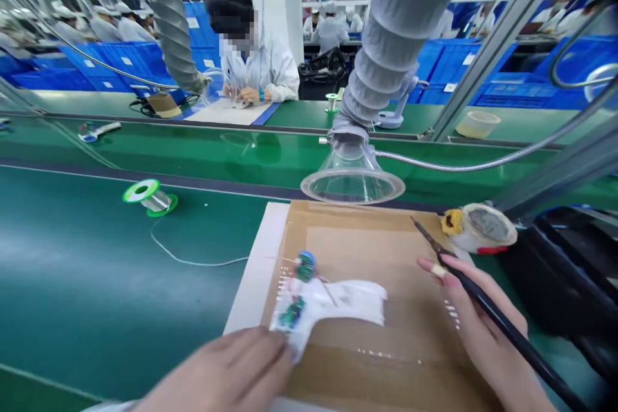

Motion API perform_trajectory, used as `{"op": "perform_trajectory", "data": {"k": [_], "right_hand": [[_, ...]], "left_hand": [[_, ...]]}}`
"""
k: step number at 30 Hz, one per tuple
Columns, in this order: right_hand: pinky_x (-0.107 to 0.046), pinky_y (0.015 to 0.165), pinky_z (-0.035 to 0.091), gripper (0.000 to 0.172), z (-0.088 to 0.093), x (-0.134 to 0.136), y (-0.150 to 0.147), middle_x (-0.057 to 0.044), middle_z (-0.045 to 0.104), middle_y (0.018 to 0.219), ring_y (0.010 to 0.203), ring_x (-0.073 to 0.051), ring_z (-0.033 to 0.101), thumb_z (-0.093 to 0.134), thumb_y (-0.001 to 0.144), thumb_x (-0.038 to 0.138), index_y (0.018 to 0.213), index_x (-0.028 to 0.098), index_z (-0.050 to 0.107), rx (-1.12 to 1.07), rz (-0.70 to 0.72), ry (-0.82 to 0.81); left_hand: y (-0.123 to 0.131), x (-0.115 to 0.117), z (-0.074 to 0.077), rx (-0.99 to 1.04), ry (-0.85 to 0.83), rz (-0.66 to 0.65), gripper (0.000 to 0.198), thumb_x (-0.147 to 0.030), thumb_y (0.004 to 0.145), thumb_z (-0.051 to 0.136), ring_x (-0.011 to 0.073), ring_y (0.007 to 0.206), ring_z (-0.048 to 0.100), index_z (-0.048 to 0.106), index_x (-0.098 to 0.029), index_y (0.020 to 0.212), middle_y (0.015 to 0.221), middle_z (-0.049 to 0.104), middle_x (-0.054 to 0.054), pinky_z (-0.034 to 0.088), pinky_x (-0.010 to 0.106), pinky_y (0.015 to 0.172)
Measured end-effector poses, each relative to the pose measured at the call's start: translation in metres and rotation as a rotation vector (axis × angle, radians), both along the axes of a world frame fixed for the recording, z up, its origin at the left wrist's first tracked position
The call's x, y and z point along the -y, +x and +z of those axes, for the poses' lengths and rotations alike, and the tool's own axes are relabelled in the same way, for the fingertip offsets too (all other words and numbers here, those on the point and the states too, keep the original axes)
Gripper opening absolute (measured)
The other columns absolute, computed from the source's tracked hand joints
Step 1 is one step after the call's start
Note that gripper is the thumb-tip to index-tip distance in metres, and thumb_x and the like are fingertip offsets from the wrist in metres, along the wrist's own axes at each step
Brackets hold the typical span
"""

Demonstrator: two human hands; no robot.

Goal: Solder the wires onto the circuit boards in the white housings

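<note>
My right hand (483, 328) is closed round a black soldering iron (502, 328), its tip pointing up and left over the brown cardboard mat (415, 335). My left hand (226, 370) sits at the mat's near left edge, blurred, its fingertips pinching a white plastic piece (338, 302) that carries small green circuit boards (292, 312). A blue and green component (306, 266) lies just beyond it. A solder wire (193, 261) runs from the mat to a green spool (147, 196) on the left.
A clear fume-extraction funnel (352, 183) on a grey hose hangs over the mat's far edge. An iron-cleaning pot (477, 228) stands at the right. Across the green conveyor (217, 148) another person (255, 58) in white works at a bench; blue crates (125, 64) are stacked behind.
</note>
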State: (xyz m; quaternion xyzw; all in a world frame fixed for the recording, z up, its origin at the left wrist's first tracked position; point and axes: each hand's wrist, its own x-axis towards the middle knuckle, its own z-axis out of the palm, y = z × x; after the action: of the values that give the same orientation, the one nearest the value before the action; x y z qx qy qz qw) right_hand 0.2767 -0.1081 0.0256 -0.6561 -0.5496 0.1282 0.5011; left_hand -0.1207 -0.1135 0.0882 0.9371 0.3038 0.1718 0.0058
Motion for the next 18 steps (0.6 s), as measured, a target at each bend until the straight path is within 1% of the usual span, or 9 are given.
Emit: {"op": "perform_trajectory", "data": {"k": [2,4,7,9,10,11,13,15,18], "right_hand": [[-0.04,0.107,0.062,0.043,0.008,0.01,-0.002,-0.008,0.076,0.132,0.122,-0.027,0.074,0.064,0.102,0.044,0.141,0.028,0.059,0.01,0.126,-0.054],[-0.04,0.107,0.062,0.055,0.009,0.024,-0.004,-0.009,0.069,0.144,0.127,-0.028,0.071,0.069,0.099,0.042,0.151,0.031,0.051,0.092,0.234,-0.063],[-0.045,0.112,0.058,0.073,-0.004,0.047,-0.01,-0.011,0.062,0.152,0.137,-0.032,0.064,0.075,0.094,0.039,0.158,0.03,0.042,0.249,0.327,-0.075],[-0.044,0.11,0.06,0.082,-0.015,0.058,-0.018,-0.011,0.06,0.154,0.138,-0.033,0.062,0.078,0.091,0.035,0.162,0.03,0.037,0.305,0.388,-0.112],[-0.042,0.108,0.061,0.085,-0.02,0.061,-0.022,-0.011,0.06,0.155,0.138,-0.032,0.062,0.077,0.09,0.031,0.163,0.031,0.034,0.322,0.42,-0.123],[-0.04,0.105,0.063,0.085,-0.024,0.064,-0.025,-0.01,0.06,0.154,0.136,-0.031,0.063,0.074,0.091,0.026,0.164,0.032,0.031,0.339,0.448,-0.117],[-0.036,0.102,0.065,0.081,-0.027,0.066,-0.031,-0.008,0.06,0.154,0.132,-0.028,0.066,0.067,0.095,0.017,0.165,0.034,0.03,0.355,0.456,-0.091],[-0.035,0.103,0.064,0.074,-0.024,0.066,-0.033,-0.006,0.059,0.155,0.128,-0.026,0.069,0.061,0.099,0.015,0.163,0.035,0.032,0.335,0.417,-0.083],[-0.038,0.104,0.064,0.066,-0.014,0.068,-0.03,-0.005,0.059,0.155,0.123,-0.025,0.073,0.06,0.1,0.016,0.159,0.036,0.038,0.265,0.38,-0.157]], "left_hand": [[0.039,0.004,-0.005,-0.092,-0.023,-0.115,0.024,-0.015,0.103,0.052,0.0202,0.08,0.073,0.075,-0.021,0.107,0.093,0.078,0.007,0.065,0.029,0.072],[0.068,-0.007,0.003,-0.117,-0.03,-0.177,0.024,-0.014,0.106,0.05,0.0188,0.072,0.07,0.07,-0.017,0.094,0.087,0.074,0.006,0.063,0.029,0.065],[0.093,-0.03,0.021,-0.109,0.06,-0.239,0.028,-0.015,0.11,0.043,0.0211,0.09,0.074,0.071,-0.015,0.112,0.111,0.077,0.01,0.063,0.032,0.075],[0.107,-0.042,0.025,-0.121,0.177,-0.303,0.03,-0.014,0.11,0.044,0.024,0.112,0.072,0.07,-0.014,0.124,0.134,0.072,0.012,0.061,0.036,0.091],[0.113,-0.047,0.024,-0.136,0.221,-0.345,0.028,-0.014,0.109,0.046,0.0253,0.12,0.07,0.071,-0.014,0.122,0.139,0.07,0.012,0.058,0.037,0.098],[0.119,-0.051,0.02,-0.158,0.245,-0.391,0.025,-0.014,0.107,0.05,0.0264,0.124,0.068,0.074,-0.012,0.117,0.138,0.071,0.013,0.056,0.038,0.104],[0.128,-0.061,0.011,-0.184,0.228,-0.472,0.021,-0.011,0.104,0.056,0.0275,0.117,0.071,0.077,-0.009,0.101,0.12,0.077,0.015,0.056,0.038,0.103],[0.132,-0.073,0.001,-0.113,0.062,-0.468,0.023,-0.012,0.104,0.056,0.0251,0.098,0.074,0.076,-0.011,0.093,0.098,0.079,0.011,0.06,0.036,0.09],[0.133,-0.092,-0.012,0.211,-0.537,-0.191,0.025,-0.024,0.107,0.055,0.0173,0.074,0.072,0.073,-0.015,0.092,0.082,0.078,0.005,0.058,0.028,0.07]]}}
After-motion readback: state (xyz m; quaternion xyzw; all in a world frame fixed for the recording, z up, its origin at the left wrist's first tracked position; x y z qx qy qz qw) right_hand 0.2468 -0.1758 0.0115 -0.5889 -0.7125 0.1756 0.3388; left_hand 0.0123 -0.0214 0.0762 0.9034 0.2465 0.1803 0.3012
